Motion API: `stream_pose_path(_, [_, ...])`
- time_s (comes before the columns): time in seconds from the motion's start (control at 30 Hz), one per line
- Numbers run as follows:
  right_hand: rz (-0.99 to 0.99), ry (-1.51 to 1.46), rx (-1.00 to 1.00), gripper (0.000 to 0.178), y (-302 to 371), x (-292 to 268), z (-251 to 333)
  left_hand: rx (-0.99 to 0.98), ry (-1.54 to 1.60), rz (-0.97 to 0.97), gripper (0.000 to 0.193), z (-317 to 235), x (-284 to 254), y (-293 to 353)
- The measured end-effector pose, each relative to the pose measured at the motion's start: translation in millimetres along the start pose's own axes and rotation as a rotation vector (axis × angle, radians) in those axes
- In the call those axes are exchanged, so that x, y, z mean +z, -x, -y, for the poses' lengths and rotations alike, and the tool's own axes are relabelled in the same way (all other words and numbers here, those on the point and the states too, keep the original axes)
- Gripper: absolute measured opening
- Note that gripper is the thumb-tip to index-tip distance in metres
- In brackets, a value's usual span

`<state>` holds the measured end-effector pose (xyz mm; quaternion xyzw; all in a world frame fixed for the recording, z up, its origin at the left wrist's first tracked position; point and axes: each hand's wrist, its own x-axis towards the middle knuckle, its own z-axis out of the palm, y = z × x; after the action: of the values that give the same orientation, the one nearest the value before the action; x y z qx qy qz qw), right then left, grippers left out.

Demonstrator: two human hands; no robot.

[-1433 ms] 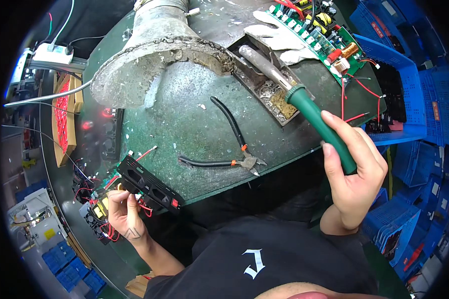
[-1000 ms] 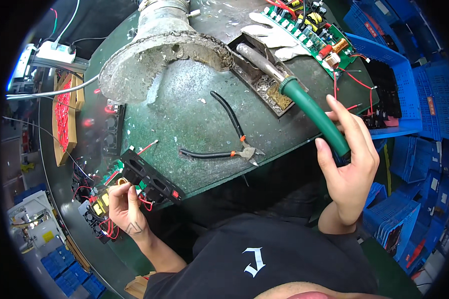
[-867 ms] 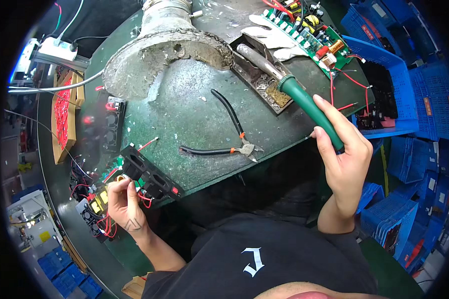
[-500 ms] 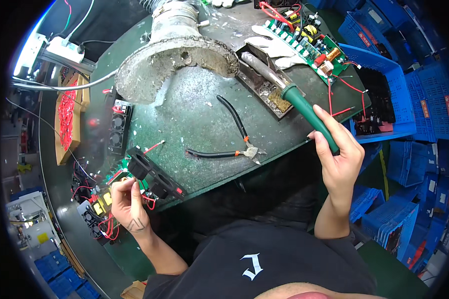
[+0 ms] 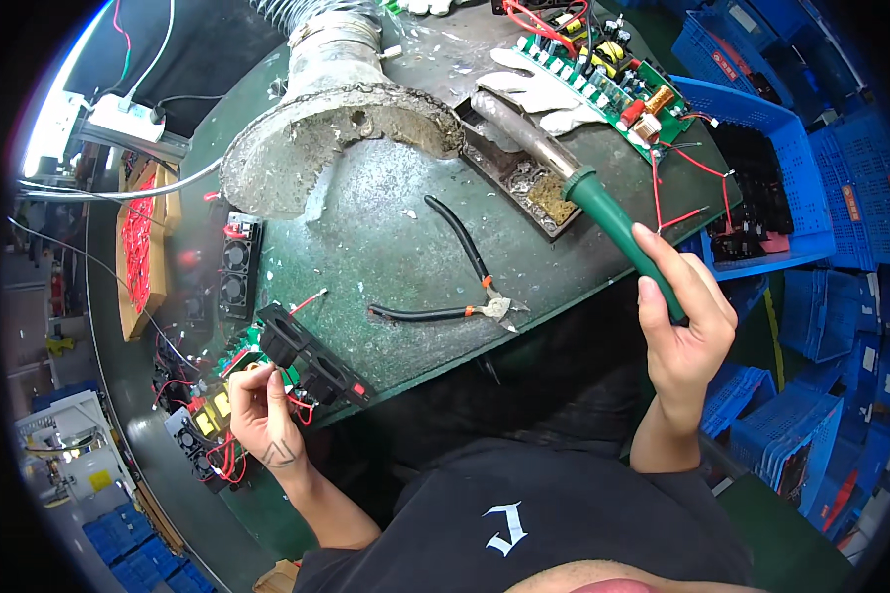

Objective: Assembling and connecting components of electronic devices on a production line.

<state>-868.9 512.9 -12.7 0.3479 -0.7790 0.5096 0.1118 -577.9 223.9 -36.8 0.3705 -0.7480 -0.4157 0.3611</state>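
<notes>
My right hand point(image 5: 690, 331) is closed around the green handle of a large soldering iron point(image 5: 618, 222). The iron's metal shaft lies over a dark metal tray point(image 5: 556, 233) that holds a yellowish sponge point(image 5: 552, 202). At the left edge of the bench, my left hand point(image 5: 267, 420) pinches its fingertips together beside a black fan panel point(image 5: 311, 356) and a green circuit board point(image 5: 239, 358). What lies between those fingertips is hidden. Between the hands rests a pair of cutting pliers point(image 5: 492, 307) with black handles spread apart.
A crusty fume hood point(image 5: 336, 109) stands at the back. Another circuit board point(image 5: 613, 89) with red wires lies on white gloves point(image 5: 534, 87). Blue crates point(image 5: 811, 188) line the right. On the left are a box of red wires point(image 5: 140, 247) and a unit with fans point(image 5: 235, 267).
The view has shifted slightly. My right hand and the soldering iron have moved a little right and toward me. My left hand stays pinched beside the fan panel.
</notes>
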Motion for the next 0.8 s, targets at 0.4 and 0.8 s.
stream_pose_path(0.4, [0.128,-0.042,0.123,0.038,-4,17,-24,0.005,-0.019,0.008,0.006,-4,0,2])
stream_pose_path(0.8, [0.134,0.076,0.112,0.042,-15,38,-37,0.029,-0.006,-0.002,0.006,0,2,1])
